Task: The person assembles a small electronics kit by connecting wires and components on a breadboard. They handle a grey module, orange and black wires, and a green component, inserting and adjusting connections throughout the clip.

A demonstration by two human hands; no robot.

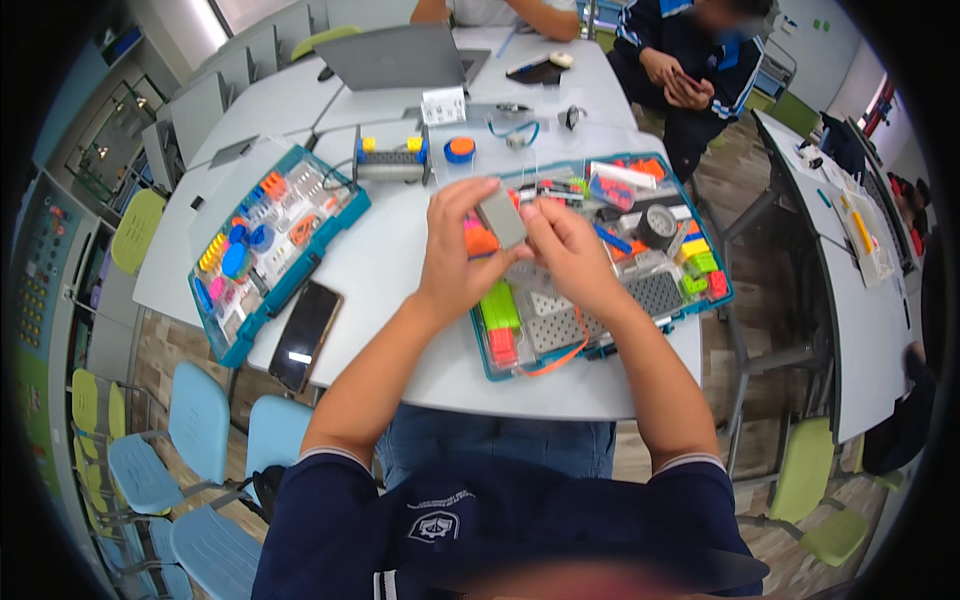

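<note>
My left hand (450, 245) grips a flat grey block (503, 219) between thumb and fingers. On its right edge, the fingers of my right hand (568, 245) close in a pinch. Both hands are raised over the left part of an open teal case (484, 345) of building parts. Inside that case are green bricks (499, 306), red bricks (502, 347), grey perforated plates (655, 294) and a grey-rimmed black wheel (657, 226). An orange strip (563, 359) hangs over its near edge. Orange and pink pieces (480, 238) show partly behind my left hand.
Left of my arms lie a second teal tray (350, 212) of sorted parts and a black phone (306, 335). Farther back stand a yellow-blue-grey assembly (391, 160), an orange-blue round piece (459, 150) and a laptop (392, 65). Two people sit across; one holds a phone (686, 84).
</note>
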